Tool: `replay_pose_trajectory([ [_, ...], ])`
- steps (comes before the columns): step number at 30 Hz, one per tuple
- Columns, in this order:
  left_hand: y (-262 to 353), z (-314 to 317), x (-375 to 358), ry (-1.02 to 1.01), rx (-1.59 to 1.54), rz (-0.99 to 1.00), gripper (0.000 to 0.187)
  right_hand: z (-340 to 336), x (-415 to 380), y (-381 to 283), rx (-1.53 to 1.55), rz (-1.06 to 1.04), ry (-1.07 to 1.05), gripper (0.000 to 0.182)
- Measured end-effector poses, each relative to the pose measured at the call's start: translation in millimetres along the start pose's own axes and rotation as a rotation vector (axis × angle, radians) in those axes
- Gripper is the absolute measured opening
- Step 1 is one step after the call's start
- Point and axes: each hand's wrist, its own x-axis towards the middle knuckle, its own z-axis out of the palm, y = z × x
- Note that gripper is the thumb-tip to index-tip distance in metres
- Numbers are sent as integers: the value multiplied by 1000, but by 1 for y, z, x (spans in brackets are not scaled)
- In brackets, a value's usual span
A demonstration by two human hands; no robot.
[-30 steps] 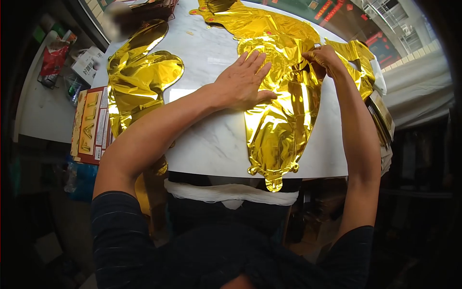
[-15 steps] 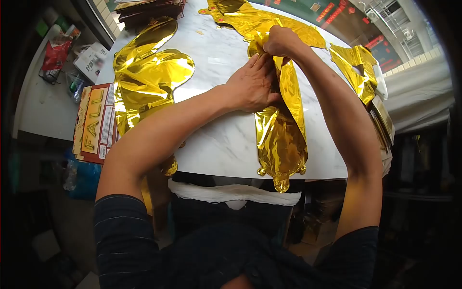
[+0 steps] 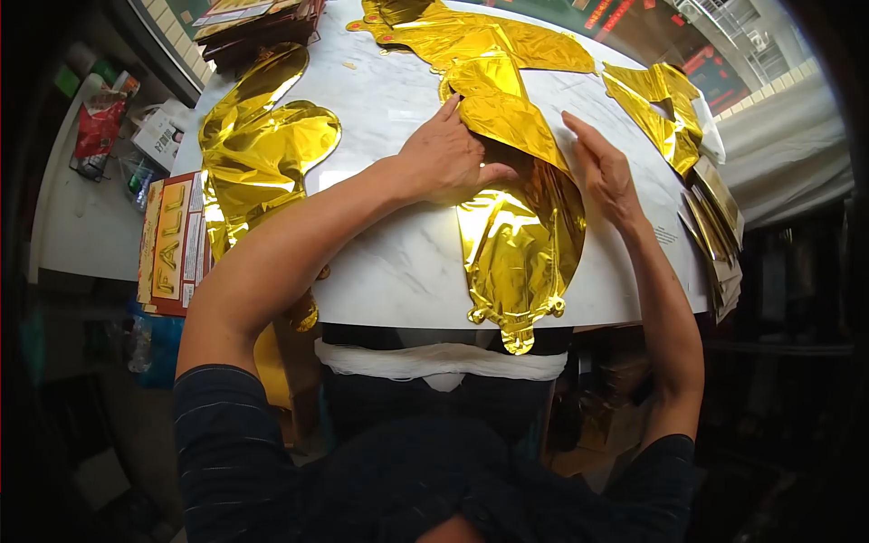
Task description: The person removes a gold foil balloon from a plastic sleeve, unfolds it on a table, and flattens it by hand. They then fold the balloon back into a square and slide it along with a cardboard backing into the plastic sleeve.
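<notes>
A shiny gold foil piece [image 3: 511,244] lies folded over itself in front of me, its knobbed end hanging at the table's near edge. My left hand [image 3: 453,154] presses on its left side with fingers spread, some of them partly under the folded flap. To the right of the foil, my right hand [image 3: 602,172] is raised with fingers stretched out and holds nothing. Another gold foil piece [image 3: 262,149] lies on the left of the white marbled table [image 3: 389,253]. More gold foil [image 3: 534,45] stretches across the far side.
A stack of dark red packets [image 3: 258,32] stands at the back left. A box marked FALL [image 3: 172,240] is at the left edge. Gold foil [image 3: 661,104] and flat packets [image 3: 715,226] lie at the right edge, near a white curtain [image 3: 787,190].
My right hand has let go of the foil and moved right and down. The upper part of the foil has folded over toward the right. My left hand has shifted slightly left.
</notes>
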Motion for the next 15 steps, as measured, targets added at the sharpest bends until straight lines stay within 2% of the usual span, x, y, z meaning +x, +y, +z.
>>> replay_pose_trajectory([
  [2,-4,12,1,268,-28,70,79,10,-11,-2,-44,-95,-19,39],
  [3,-3,12,1,238,16,56,66,16,-13,-6,-63,-114,-18,41],
  [4,-3,7,2,234,22,63,66,23,-15,-10,-81,-133,-19,43],
  [6,-2,-1,3,210,-201,123,48,31,-13,-21,-145,-151,-48,44],
  [7,2,-7,4,251,-187,140,45,36,-12,-25,-157,-171,-41,44],
  [15,-4,4,7,154,-141,75,49,57,3,-29,-287,-157,-72,44],
])
